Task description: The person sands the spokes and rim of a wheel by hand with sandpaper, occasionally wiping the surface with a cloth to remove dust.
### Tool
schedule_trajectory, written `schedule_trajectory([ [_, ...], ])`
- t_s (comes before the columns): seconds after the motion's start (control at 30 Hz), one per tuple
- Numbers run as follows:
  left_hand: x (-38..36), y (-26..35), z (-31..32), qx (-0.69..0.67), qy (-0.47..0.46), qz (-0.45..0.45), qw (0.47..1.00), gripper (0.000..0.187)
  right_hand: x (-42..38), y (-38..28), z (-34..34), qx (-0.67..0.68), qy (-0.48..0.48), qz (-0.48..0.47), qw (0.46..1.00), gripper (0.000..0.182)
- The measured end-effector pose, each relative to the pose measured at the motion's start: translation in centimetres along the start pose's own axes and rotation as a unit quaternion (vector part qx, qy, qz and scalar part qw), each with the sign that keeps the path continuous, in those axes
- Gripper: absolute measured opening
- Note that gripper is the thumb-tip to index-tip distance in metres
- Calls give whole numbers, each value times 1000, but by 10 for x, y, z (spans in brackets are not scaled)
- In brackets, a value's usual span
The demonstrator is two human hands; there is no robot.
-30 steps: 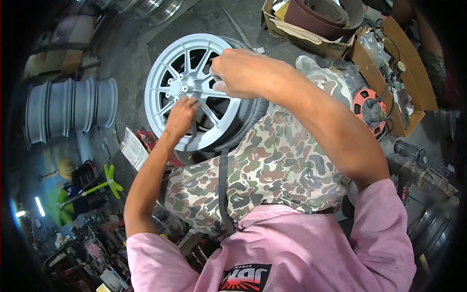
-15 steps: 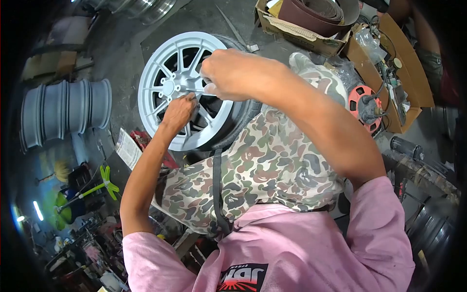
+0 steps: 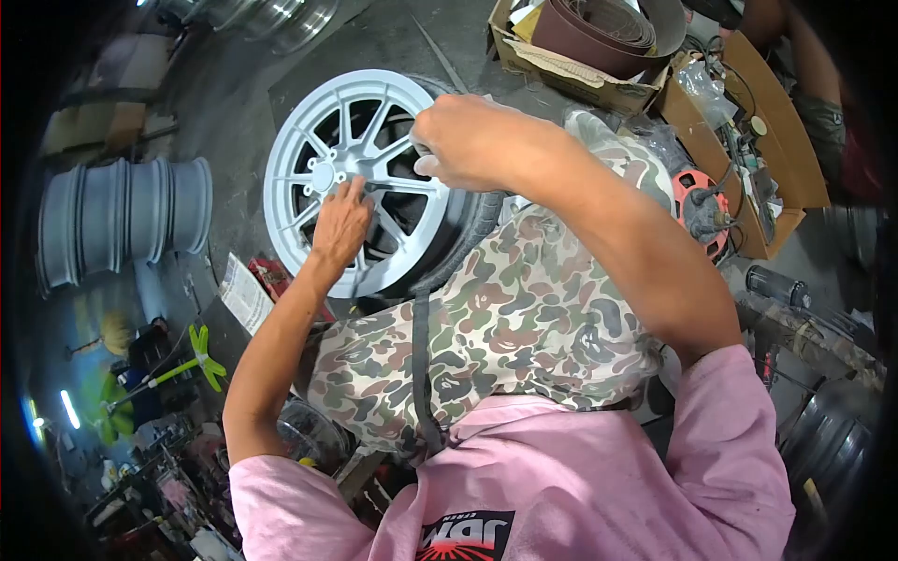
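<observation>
A light grey spoked car wheel (image 3: 430,224) lies tilted over a black tire (image 3: 468,245) on the floor. My left hand (image 3: 344,222) rests on it near the hub, fingers stretched out against the spokes below the centre cap (image 3: 324,176). Over the right side of the rim is my right hand (image 3: 460,140), its fingers curled together at the end of a spoke. Whatever lies inside that grip is hidden by the back of the hand. My legs in camouflage trousers (image 3: 524,309) are close beside the tire.
Grey wheel barrels (image 3: 126,220) stand at the left. A cardboard box with rolled sandpaper (image 3: 594,37) is at the top right, beside another box of tools (image 3: 776,140) and an orange cable reel (image 3: 697,206). A newspaper (image 3: 245,292) lies left of my legs.
My right hand has moved right, outward along the spoke toward the rim. My left hand's fingers have straightened from a curled pose and lie nearer the hub.
</observation>
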State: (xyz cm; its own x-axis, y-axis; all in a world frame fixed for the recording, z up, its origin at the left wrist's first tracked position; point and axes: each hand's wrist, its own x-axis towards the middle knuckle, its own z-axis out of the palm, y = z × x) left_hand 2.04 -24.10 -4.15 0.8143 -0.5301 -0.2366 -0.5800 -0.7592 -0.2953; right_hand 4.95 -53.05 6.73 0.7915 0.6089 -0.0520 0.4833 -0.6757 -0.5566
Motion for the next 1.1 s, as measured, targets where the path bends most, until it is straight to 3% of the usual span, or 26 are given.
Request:
schedule_trajectory([
  [0.03,-1,10,2,-4,-2,2,1000,23,-2,0,-2,1,-4,3,1000,27],
  [0.1,-8,26,5,-12,14,-106,994,24,-3,-1,-4,14,-11,-4,1000,27],
  [0.17,-10,37,16,-25,46,-152,987,20,-2,3,2,26,-5,-7,1000,27],
  [0.23,-11,47,18,-66,-19,-148,987,19,-4,6,-2,11,-15,2,1000,27],
  [0.3,-19,44,18,-108,24,-93,989,22,-7,10,-1,3,-2,0,1000,27],
  [0.37,-22,33,5,-266,-160,-39,950,23,-10,12,1,1,5,-2,1000,27],
  [0.4,-19,18,-4,-270,-161,9,949,24,-9,13,1,6,5,-8,1000,27],
  [0.43,-12,16,-19,-248,-176,-79,949,23,-8,14,1,10,6,-15,1000,27],
  [0.5,-1,14,-21,-209,-6,-117,971,21,-6,11,0,11,3,-23,1000,28],
  [0.53,7,21,-26,-172,33,-134,975,16,-5,10,-1,10,0,-28,1000,28],
  [0.57,9,22,-15,-174,34,-135,975,16,-5,8,-2,8,-1,-28,1000,28],
  [0.63,10,25,14,-42,42,-52,997,12,-3,6,1,16,-21,-14,1000,29],
  [0.7,4,37,16,-46,32,-49,997,12,-5,5,-2,18,-17,-22,999,29],
  [0.8,-1,46,1,-216,-77,10,973,14,-7,11,1,19,-14,-25,999,29],
  [0.83,-2,41,14,-258,-41,60,963,19,-4,11,2,18,-11,-23,1000,28],
  [0.9,12,25,3,-357,-132,56,923,22,-5,11,2,12,-4,-25,1000,28],
  [0.97,17,16,-2,-343,-81,-6,936,22,-7,13,0,8,-2,-22,1000,27],
  [1.0,15,24,-4,-305,3,-62,950,23,-8,11,-2,21,-15,-12,1000,27],
  [1.1,-3,45,19,-270,-32,-96,957,23,-8,14,2,22,-16,-23,999,28],
])
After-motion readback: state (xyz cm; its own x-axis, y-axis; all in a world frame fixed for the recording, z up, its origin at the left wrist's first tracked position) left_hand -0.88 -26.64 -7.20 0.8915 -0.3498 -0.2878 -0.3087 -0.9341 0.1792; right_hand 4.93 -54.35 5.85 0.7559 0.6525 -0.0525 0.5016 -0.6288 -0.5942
